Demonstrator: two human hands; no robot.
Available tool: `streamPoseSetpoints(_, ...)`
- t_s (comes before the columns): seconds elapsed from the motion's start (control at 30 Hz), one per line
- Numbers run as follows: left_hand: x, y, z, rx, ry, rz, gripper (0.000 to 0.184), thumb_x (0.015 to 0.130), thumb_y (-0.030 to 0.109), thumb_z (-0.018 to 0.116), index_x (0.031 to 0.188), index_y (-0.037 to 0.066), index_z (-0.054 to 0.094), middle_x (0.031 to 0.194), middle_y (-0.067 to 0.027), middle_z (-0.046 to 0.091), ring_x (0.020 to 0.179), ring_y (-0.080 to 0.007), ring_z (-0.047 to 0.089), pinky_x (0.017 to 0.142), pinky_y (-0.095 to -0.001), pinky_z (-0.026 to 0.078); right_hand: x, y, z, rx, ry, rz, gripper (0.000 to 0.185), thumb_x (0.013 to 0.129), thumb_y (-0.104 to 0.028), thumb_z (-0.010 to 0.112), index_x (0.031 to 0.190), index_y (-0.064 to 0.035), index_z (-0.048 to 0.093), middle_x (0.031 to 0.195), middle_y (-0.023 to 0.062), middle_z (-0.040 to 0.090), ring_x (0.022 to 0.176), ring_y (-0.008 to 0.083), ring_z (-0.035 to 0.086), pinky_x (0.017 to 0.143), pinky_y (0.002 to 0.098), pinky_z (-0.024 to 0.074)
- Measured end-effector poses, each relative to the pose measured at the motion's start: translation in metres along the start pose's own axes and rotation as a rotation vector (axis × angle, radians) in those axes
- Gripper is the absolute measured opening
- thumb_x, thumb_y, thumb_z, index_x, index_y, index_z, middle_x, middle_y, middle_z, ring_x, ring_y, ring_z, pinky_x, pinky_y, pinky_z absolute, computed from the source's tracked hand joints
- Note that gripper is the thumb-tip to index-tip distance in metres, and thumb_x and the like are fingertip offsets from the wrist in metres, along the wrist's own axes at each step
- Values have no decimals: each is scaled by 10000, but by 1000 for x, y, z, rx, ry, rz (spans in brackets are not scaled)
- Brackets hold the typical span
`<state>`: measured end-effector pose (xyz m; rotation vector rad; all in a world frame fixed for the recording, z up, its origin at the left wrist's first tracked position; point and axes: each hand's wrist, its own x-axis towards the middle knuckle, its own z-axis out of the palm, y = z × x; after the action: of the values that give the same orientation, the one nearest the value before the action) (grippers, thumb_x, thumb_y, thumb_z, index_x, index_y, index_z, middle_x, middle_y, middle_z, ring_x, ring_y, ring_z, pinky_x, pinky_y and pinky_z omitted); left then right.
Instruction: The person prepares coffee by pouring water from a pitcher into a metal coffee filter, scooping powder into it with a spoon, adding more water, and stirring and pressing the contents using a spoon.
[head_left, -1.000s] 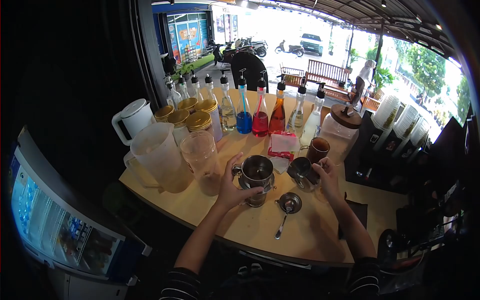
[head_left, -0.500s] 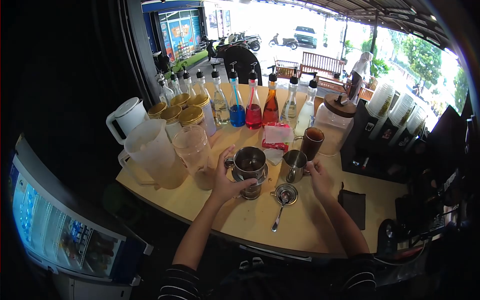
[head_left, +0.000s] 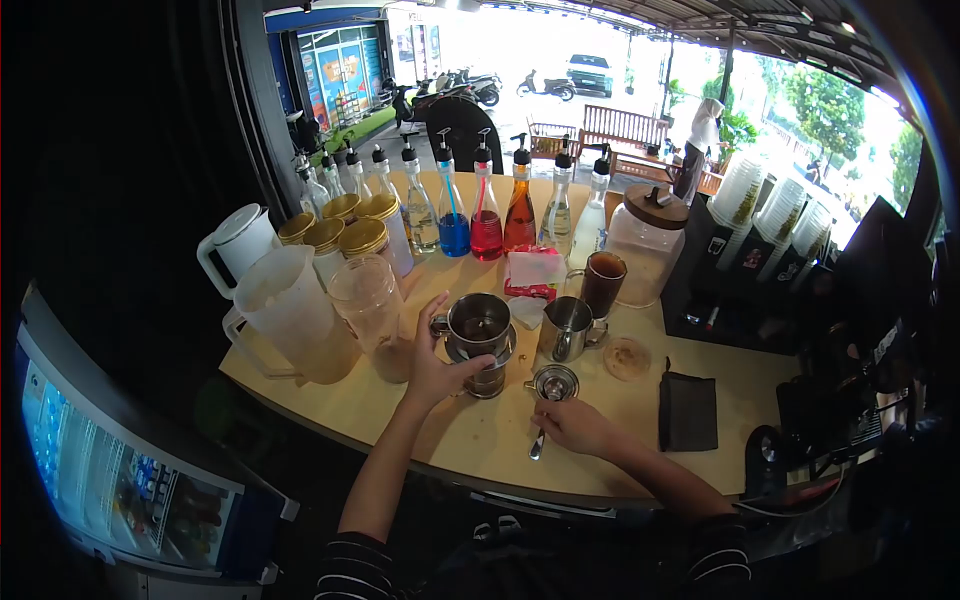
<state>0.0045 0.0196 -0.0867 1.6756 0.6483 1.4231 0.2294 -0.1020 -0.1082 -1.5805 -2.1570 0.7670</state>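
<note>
Right fingers [head_left: 547, 409] off the steel pitcher [head_left: 562, 338], now at the spoon [head_left: 538, 445].

Metal cup [head_left: 479, 320]: silvery, round, open-topped, side handle; upright, seated on a lower metal vessel [head_left: 487, 381] with a wide rim. Interior dark; contents probably present, unclear. Spoon [head_left: 537, 446]: shiny metal, bowl end resting in small round metal dish [head_left: 570, 385], handle sloping toward the near table edge.

white storefront sign [head_left: 416, 17] (seemingly ending "ELL"), blue storefront posters [head_left: 340, 68], lettering too small
</note>
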Motion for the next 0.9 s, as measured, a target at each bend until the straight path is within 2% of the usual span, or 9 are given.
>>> streamPoseSetpoints(0.2,0,3,1,22,3,-5,1051,570,190,908,1410,51,292,1182,-127,549,1106,-213,552,995,-360,416,-3,2,-2,-72,31,61,217,867,-228,617,819,-30,544,726,182,616,710,382,614,654,448,482)
streamPoseSetpoints(0.3,0,4,0,33,-26,-18,1058,584,115,896,1419,37,252,1211,-152,533,1169,-245,530,1059,-392,383,-8,4,-10,2,143,81,164,837,-161,640,817,-31,544,692,161,613,705,325,646,617,412,497)
streamPoseSetpoints(0.37,0,4,0,33,-19,-25,1065,578,130,901,1421,42,256,1194,-144,537,1153,-237,533,1053,-386,382,-15,-6,-30,267,115,254,98,836,-86,616,868,-19,551,715,141,629,732,245,674,607,373,520)
streamPoseSetpoints(0.5,1,1,0,54,9,38,1058,571,215,910,1414,52,292,1145,-124,566,1089,-216,565,985,-364,429,-17,-49,-87,302,211,293,97,844,-34,595,926,1,560,760,132,651,776,191,689,610,352,537)
streamPoseSetpoints(0.57,0,4,0,75,0,-4,1061,572,217,910,1417,52,291,1138,-122,569,1085,-216,569,981,-362,434,-6,-54,-103,249,456,-194,99,852,-2,573,947,21,559,788,152,652,786,242,689,660,371,538)
streamPoseSetpoints(0.7,0,3,0,82,-3,2,1071,563,235,919,1416,52,298,1157,-124,565,1081,-214,570,966,-355,443,30,-93,-128,96,476,-283,107,874,-6,542,970,32,568,784,132,636,783,226,668,692,354,535)
streamPoseSetpoints(0.77,0,4,0,77,-7,-7,1075,562,240,920,1416,51,297,1166,-125,561,1085,-214,568,965,-355,443,53,-97,-124,-228,338,-327,139,874,-42,531,980,37,574,839,183,647,806,331,656,740,398,526)
streamPoseSetpoints(0.8,0,5,-1,73,-11,-17,1078,560,244,921,1416,50,295,1174,-126,557,1089,-215,567,964,-354,444,61,-104,-122,-240,221,-239,160,841,-40,527,973,26,591,867,213,646,840,387,630,756,429,514)
streamPoseSetpoints(0.9,1,2,-1,93,-15,34,1077,560,240,920,1416,50,294,1195,-130,547,1098,-217,563,966,-354,442,79,-122,-113,-428,185,-248,173,793,-8,538,953,19,599,855,204,649,835,368,640,728,438,512)
